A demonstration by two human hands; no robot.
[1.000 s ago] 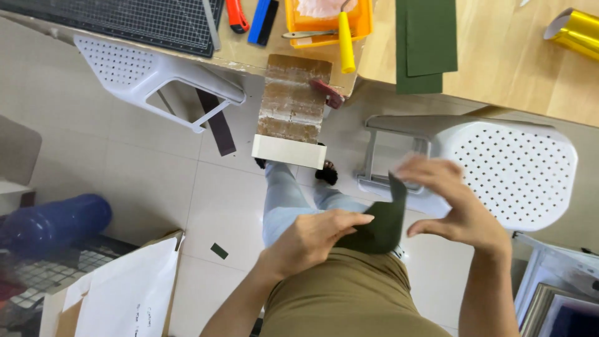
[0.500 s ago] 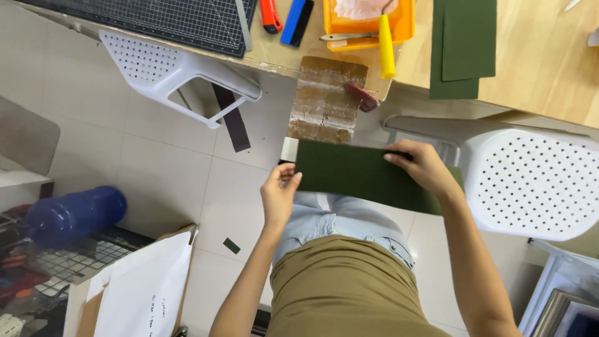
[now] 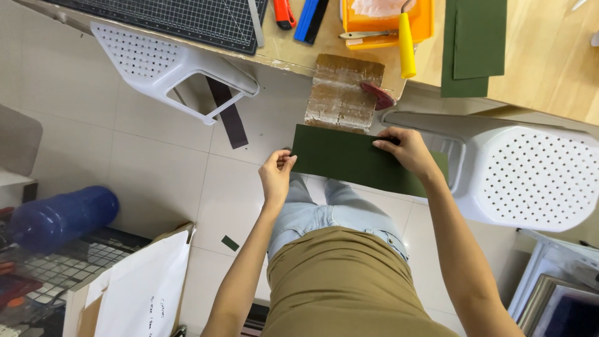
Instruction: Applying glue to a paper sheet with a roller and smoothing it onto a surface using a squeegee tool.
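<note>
Hands (image 3: pixel 277 175) hold green sheet (image 3: pixel 349 159) flat, long axis left-right.

Open tiled floor (image 3: pixel 156 181) lies leftward; a white chair (image 3: pixel 530 175) crowds the right; the bench edge (image 3: pixel 349 59) blocks ahead.

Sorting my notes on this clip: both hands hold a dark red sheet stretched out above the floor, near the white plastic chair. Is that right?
Not quite: the sheet is dark green, not red. The head view shows the left hand and right hand holding it stretched out above the floor, near the white plastic chair.

Cutting mat (image 3: pixel 168 19), yellow tray (image 3: pixel 387 19), two white plastic chairs (image 3: pixel 168 68), blue bottle (image 3: pixel 59 215), wooden table (image 3: pixel 549 68).
</note>
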